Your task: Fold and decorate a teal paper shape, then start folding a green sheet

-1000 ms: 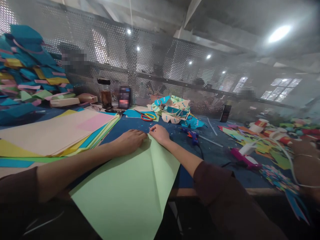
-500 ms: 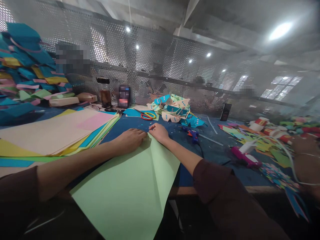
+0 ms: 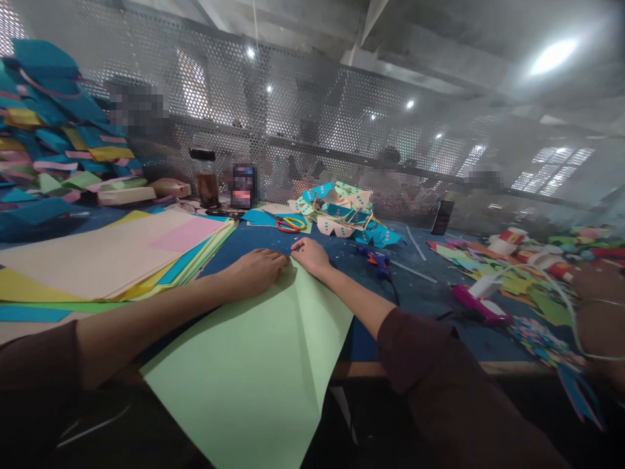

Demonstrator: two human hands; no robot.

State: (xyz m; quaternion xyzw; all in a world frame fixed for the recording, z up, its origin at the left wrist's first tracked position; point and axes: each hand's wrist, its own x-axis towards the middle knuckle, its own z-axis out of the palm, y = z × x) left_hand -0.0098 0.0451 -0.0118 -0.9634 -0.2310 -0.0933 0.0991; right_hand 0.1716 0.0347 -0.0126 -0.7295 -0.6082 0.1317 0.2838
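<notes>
A large light green sheet of paper (image 3: 244, 371) lies in front of me, its near part hanging past the table's edge and a raised crease running along its right side. My left hand (image 3: 261, 268) is closed on the sheet's far edge, fingers bent and partly hidden. Close beside it, my right hand (image 3: 311, 257) pinches the far corner of the same sheet. Just beyond both hands lie scissors with red and yellow handles (image 3: 291, 224).
Coloured paper sheets (image 3: 112, 254) are stacked at left. A blue glue gun (image 3: 378, 260) and a magenta power strip (image 3: 481, 305) lie at right. Cut-paper masks (image 3: 342, 212), a jar (image 3: 206, 182) and a phone (image 3: 243, 185) stand at the back. Another person's arm (image 3: 600, 306) is at far right.
Almost nothing differs. Both hands keep their hold on the green paper, and the view has shifted very slightly.
</notes>
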